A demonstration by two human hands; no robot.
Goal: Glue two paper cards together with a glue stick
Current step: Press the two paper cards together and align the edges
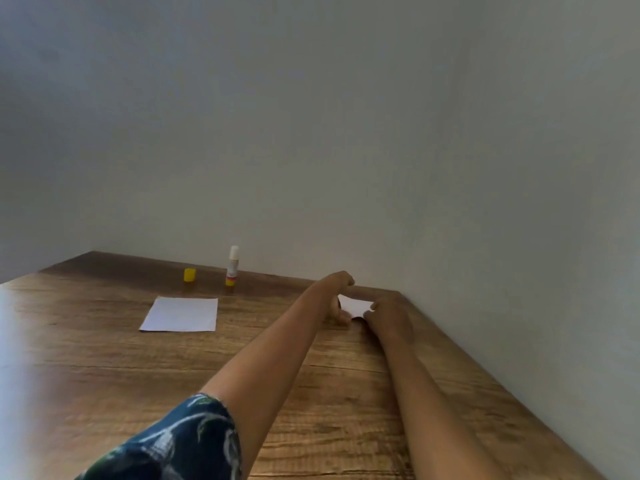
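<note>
A grey wall [346, 116] fills the upper part of the view and runs down the right side, meeting a wooden table [104, 375] along its far and right edges.

Both bare arms stretch out over the table toward its far right corner. The left arm comes from a dark blue patterned sleeve [180, 441] at the bottom of the view.

A white card [180, 314] lies flat on the table, well left of the hands and apart from them.

The left hand [337, 292] is at the far right corner of the table, its back arched up and its fingers curled down onto the left edge of a second card [355, 305]. The right hand [389, 315] lies low on the table at the right side of that second card, its fingertips on the card's edge. Whether either hand pinches the card or only presses on it cannot be told; the hands cover most of it, and only a small white patch shows between them.

A glue stick [232, 266] stands upright near the table's far edge, behind the first card, with its white glue end bare and a yellow base.

A yellow cap [189, 275] sits on the table just left of the stick, apart from it, also behind the first card.
</note>
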